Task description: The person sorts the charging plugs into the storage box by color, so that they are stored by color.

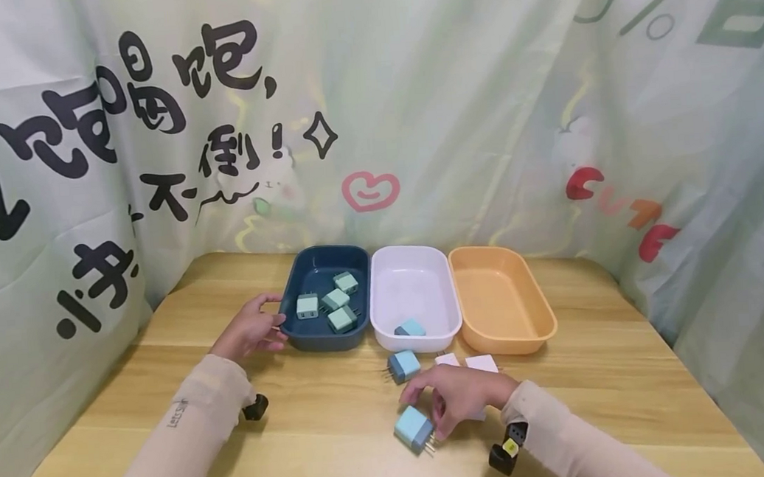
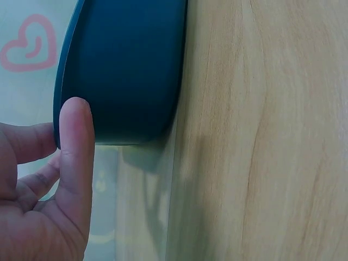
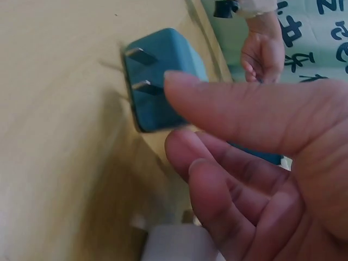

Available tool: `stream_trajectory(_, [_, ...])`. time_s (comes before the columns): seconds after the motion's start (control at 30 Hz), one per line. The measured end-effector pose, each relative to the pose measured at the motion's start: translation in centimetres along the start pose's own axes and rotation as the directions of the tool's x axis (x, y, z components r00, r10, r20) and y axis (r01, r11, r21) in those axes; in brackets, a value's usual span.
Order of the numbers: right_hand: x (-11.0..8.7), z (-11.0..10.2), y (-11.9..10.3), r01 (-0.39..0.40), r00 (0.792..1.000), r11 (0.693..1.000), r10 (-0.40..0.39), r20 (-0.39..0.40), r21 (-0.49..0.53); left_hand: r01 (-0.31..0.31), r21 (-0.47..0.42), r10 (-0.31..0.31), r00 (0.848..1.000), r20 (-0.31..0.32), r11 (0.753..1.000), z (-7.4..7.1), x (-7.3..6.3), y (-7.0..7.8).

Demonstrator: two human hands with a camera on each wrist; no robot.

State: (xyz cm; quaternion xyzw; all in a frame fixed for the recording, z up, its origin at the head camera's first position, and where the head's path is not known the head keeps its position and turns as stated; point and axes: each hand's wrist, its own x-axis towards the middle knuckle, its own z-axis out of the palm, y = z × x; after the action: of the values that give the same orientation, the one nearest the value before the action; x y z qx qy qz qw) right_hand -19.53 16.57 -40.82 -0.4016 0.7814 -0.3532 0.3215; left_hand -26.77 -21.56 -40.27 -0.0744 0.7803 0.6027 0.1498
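My left hand point(image 1: 260, 328) holds the left rim of a dark blue tray point(image 1: 326, 342); in the left wrist view the thumb point(image 2: 76, 141) lies against its outer wall. Several light green charger plugs point(image 1: 307, 306) lie in that tray. Over the table, my right hand point(image 1: 466, 394) has its fingers bent around a two-tone blue charger plug point(image 1: 411, 425), without a visible grip. In the right wrist view the thumb point(image 3: 217, 106) overlaps this plug's dark face point(image 3: 157, 81), beside the metal prongs; whether they touch I cannot tell.
A white tray point(image 1: 412, 255) with a blue plug point(image 1: 411, 328) in it stands between the dark blue tray and an orange tray point(image 1: 502, 296). Another blue plug point(image 1: 404, 366) and pale pink-white plugs point(image 1: 482, 364) lie in front. A printed curtain point(image 1: 453, 115) backs the wooden table point(image 1: 316, 435).
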Motion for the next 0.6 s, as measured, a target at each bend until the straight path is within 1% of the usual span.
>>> stream_trajectory(0.1, [0.23,0.23,0.09,0.001,1.000,1.000,0.000,0.005,-0.031,-0.002,0.001,0.002,1.000,-0.001,1.000,-0.01,0.22,-0.05])
stream_trajectory(0.27, [0.45,0.34,-0.07,-0.003,1.000,0.999,0.004,0.009,-0.045,-0.001,-0.001,0.001,1.000,-0.003,1.000,-0.12,0.43,-0.17])
stream_trajectory(0.47, [0.49,0.25,-0.27,-0.021,1.000,0.995,0.019,-0.013,-0.097,-0.001,-0.004,0.001,1.000,-0.010,1.000,-0.11,0.62,-0.26])
stream_trajectory(0.6, [0.48,0.18,-0.36,-0.026,0.999,0.994,0.023,-0.029,-0.107,0.004,-0.006,-0.004,1.000,-0.013,1.000,-0.09,0.61,-0.36])
